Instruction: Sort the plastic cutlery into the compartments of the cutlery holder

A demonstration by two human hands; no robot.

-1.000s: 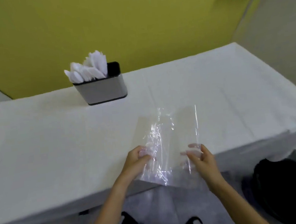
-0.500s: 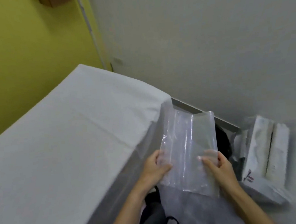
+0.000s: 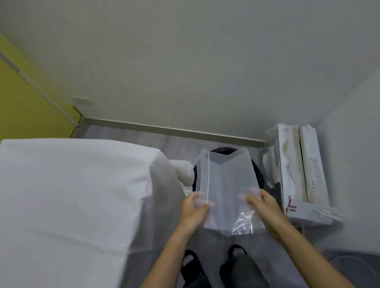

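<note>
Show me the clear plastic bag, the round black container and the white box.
clear plastic bag [image 3: 228, 186], head view, flat middle panel
round black container [image 3: 258, 174], head view, right rim
white box [image 3: 312, 160], head view, top face

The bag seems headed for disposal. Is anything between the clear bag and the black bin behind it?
Nothing visible: the left hand and right hand hold the clear bag directly before the black bin.

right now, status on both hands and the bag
Left hand and right hand both pinch the empty clear bag, held above the black bin. No cutlery holder in view. Nothing in the way.
</note>
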